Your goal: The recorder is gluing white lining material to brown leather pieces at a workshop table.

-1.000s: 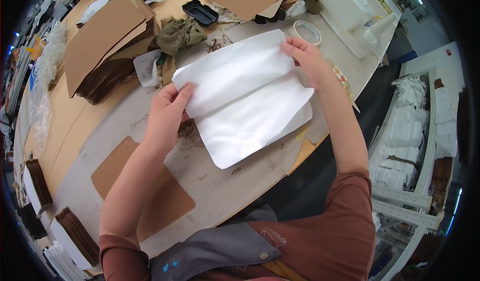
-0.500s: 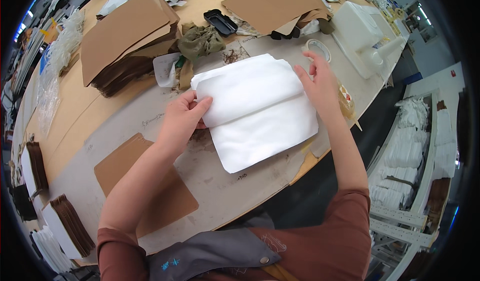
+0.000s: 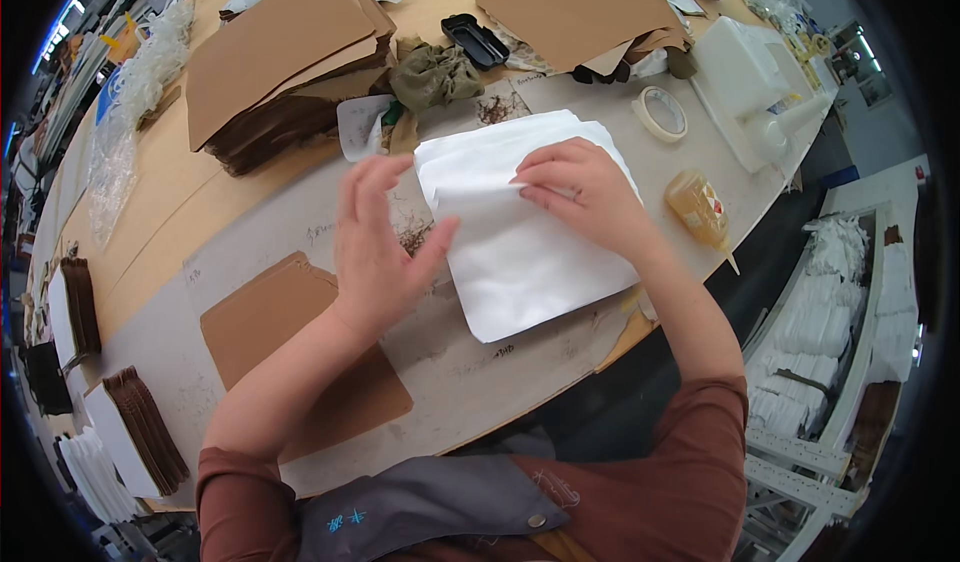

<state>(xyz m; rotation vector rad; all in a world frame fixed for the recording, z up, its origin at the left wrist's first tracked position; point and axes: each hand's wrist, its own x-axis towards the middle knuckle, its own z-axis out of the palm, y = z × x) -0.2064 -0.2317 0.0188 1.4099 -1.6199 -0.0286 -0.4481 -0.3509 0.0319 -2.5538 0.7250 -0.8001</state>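
Head view: what are the two hands doing?

The left hand point(image 3: 385, 252) is spread, thumb apart from fingers, at the left edge of the white sheets point(image 3: 540, 272); I cannot tell whether it touches them. The right hand point(image 3: 570, 187) pinches an edge of the top sheet between thumb and fingertips.

And what has just changed?

Half a second ago the left hand gripped the sheets and the right hung loose by their right edge. Now the left has let go and the right has moved in, so a single pinch steadies the top sheet.

Where are the sheets?

Mid-frame, seemingly lying on the table point(image 3: 240, 232).

What surrounds them?

A brown card point(image 3: 255, 312) at lower left, a glue bottle point(image 3: 697, 210) and a tape roll point(image 3: 641, 119) to the right, a crumpled cloth point(image 3: 435, 74) above, and a brown stack point(image 3: 280, 57) at upper left.
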